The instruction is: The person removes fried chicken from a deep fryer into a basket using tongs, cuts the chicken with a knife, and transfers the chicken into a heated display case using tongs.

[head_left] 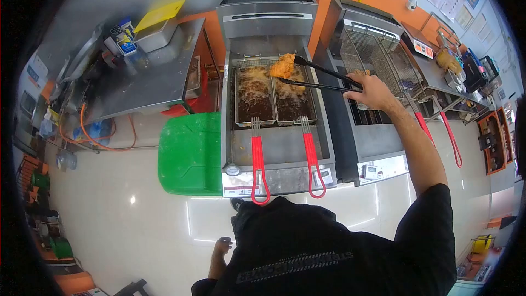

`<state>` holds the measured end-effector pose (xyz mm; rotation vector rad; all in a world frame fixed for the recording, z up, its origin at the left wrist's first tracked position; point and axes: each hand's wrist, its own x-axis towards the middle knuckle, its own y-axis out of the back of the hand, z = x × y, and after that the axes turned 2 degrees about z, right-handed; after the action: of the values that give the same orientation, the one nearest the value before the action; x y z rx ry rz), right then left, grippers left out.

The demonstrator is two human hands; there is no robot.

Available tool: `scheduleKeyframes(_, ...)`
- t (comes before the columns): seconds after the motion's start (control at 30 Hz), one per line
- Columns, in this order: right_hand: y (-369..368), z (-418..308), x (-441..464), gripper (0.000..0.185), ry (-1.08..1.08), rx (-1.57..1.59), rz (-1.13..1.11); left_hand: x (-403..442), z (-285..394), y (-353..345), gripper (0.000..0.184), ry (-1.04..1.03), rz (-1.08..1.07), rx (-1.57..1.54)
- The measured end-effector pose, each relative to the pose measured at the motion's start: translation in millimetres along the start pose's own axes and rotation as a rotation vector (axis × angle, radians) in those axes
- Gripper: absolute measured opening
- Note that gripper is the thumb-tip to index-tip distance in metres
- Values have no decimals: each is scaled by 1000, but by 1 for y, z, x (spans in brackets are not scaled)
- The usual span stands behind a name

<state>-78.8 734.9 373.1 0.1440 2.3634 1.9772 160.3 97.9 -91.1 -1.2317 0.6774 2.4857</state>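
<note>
The right hand (368,92) was closed around black tongs (323,85) gripping fried chicken (282,66) above the fryer baskets (256,98); the left hand (222,245) hung low, fingers partly curled.

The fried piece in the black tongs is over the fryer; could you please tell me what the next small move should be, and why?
I would probably hold the right hand steady and let the golden-brown piece drip: the black tongs grip it above the bubbling oil, so any drips should fall back into the fryer.
</note>
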Motion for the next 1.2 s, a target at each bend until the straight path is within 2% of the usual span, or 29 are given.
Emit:
scheduleKeyframes(0.2, 8, -6, -4, 63, -4, -9, -7, 5, -13, 1, 26, -153, -22, 114)
scheduleKeyframes(0.33, 9, -4, -4, 62, -2, -21, 2, -3, 2, 1, 25, 3, -6, 16)
scheduleKeyframes(0.53, 6, 3, -2, 61, 31, -12, 13, -11, 24, -1, 19, 82, 16, 14)
scheduleKeyframes(0.7, 12, 0, -4, 60, 10, -57, 4, -4, 15, 3, 19, -86, -44, 72)
scheduleKeyframes(0.8, 12, 5, -3, 60, 22, -37, 26, 10, -8, 5, 18, -280, -87, 62)
scheduleKeyframes(0.87, 13, 7, -4, 59, 32, -19, 39, 11, -12, 5, 18, -229, -73, 7)
scheduleKeyframes(0.93, 16, 6, -5, 59, 45, -14, 42, -13, 22, 2, 18, 44, -13, -101)
scheduleKeyframes(1.03, 16, 15, -4, 57, 68, -21, 81, -8, 21, -1, 18, 122, 13, -127)
scheduleKeyframes(1.1, 19, 19, -3, 56, 98, -10, 88, 9, 2, 4, 18, -76, -43, 50)
scheduleKeyframes(1.2, 27, 23, -7, 56, 131, -27, 124, 14, -4, 7, 18, -181, -83, 128)
